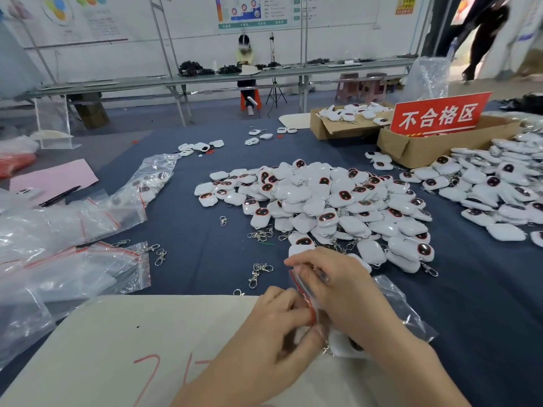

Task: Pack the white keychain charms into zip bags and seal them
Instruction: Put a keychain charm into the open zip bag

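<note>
A clear zip bag [402,306] with a red seal strip lies near the table's front edge, with white charms inside it. My left hand [273,327] pinches the lower end of the red strip. My right hand [338,292] pinches the strip's upper end, fingers curled over the bag's mouth. A big pile of white keychain charms [323,201] with dark red faces lies just beyond my hands. Most of the bag's contents are hidden under my right hand.
Empty and filled zip bags [73,230] are heaped at the left. Loose metal clasps [258,271] are scattered on the blue cloth. A beige board [132,333] lies in front. Cardboard boxes [426,145] with a red sign stand back right, beside another charm pile [499,186].
</note>
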{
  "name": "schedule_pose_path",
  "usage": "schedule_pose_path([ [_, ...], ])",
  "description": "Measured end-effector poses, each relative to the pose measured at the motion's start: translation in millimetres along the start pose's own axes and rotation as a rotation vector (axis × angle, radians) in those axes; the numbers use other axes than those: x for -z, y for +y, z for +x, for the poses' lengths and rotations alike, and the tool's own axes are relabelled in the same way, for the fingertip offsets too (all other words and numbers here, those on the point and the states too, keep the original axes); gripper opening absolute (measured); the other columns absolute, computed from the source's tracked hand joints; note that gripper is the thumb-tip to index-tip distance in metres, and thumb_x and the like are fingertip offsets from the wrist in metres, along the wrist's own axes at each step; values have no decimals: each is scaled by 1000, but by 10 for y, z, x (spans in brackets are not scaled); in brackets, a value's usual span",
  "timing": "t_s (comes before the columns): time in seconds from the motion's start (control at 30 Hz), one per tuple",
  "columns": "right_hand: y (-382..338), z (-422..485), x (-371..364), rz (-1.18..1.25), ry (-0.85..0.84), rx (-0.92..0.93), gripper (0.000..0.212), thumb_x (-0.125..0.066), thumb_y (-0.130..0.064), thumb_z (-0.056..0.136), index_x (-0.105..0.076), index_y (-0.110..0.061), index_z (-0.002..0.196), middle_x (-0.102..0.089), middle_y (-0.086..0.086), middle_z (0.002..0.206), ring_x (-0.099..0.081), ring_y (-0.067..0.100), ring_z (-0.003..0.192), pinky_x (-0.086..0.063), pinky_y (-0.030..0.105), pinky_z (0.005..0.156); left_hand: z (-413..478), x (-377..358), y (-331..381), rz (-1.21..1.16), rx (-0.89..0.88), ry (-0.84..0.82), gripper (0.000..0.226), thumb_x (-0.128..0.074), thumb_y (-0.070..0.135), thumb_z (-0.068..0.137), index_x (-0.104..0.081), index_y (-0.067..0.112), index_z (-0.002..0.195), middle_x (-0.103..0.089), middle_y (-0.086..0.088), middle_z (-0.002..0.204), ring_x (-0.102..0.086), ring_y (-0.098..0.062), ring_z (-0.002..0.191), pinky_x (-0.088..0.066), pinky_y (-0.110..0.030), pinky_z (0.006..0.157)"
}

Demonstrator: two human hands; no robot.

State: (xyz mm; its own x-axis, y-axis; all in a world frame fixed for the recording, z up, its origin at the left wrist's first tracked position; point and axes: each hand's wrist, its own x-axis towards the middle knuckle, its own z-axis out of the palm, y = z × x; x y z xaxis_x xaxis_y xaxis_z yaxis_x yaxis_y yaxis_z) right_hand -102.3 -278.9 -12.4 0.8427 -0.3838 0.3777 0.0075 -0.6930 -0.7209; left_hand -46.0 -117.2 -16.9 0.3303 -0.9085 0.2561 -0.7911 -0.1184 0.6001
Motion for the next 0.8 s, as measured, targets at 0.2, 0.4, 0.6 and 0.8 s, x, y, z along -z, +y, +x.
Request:
schedule_pose_path([
  [0.2,49,59,78,164,135,-150,20,-62,-20,98,-72,-36,103,-70,-25,91,-62,-4,92,-47,15,82,63,29,-191,-236,202,368,27,-42,47,104,-66,40,93,-64,14,96,-57,-9,103,-39,-12,83],
  [0.4,74,69,179,327,265,-258,21,-54,-26,100,-68,-41,102,-71,-18,93,-64,1,90,-49,11,76,449,40,-466,40,402,347,35,-47,47,103,-57,33,134,-59,25,114,-51,-1,111,-46,-32,97],
  [0.6,125,57,123,322,210,-305,21,-55,-19,100,-69,-30,111,-71,-15,86,-63,-1,74,-45,10,69,690,5,-422,260,363,256,24,-56,50,99,-59,37,118,-60,19,112,-46,-7,105,-41,-32,95],
  [0.8,99,70,114,351,79,-288,11,-61,-32,98,-65,-38,107,-73,-17,90,-66,-8,87,-49,12,79,478,10,-297,80,86,534,27,-67,21,96,-50,41,101,-51,24,106,-56,-1,100,-42,-9,79],
])
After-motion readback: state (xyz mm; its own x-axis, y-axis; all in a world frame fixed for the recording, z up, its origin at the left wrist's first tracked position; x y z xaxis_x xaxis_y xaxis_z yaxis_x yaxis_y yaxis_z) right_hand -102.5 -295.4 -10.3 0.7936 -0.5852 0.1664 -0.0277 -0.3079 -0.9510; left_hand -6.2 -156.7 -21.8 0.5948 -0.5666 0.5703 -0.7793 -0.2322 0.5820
